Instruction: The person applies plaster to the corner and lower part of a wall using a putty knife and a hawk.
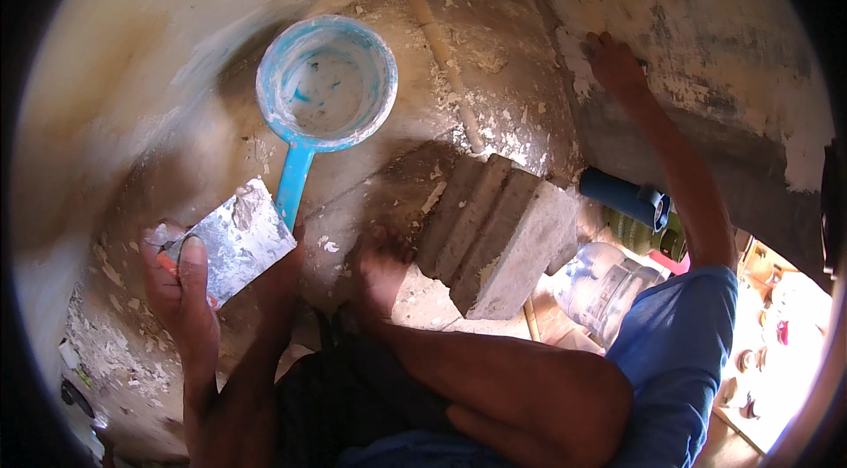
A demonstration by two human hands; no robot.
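My left hand grips a flat metal trowel with an orange handle and pale plaster on its blade. Above it, a blue long-handled dipper stands on the mottled floor, coated inside with white residue. My right hand reaches up to the patchy plastered wall at the upper right, fingers bent around a small dark object, mostly hidden, against the surface. My bare foot rests between the trowel and a ridged concrete block.
Right of the block lie a dark blue cylinder, a green container and a large clear plastic jug. A bright opening at the lower right shows small scattered items. Curved walls close in around me, with flaking debris at the lower left.
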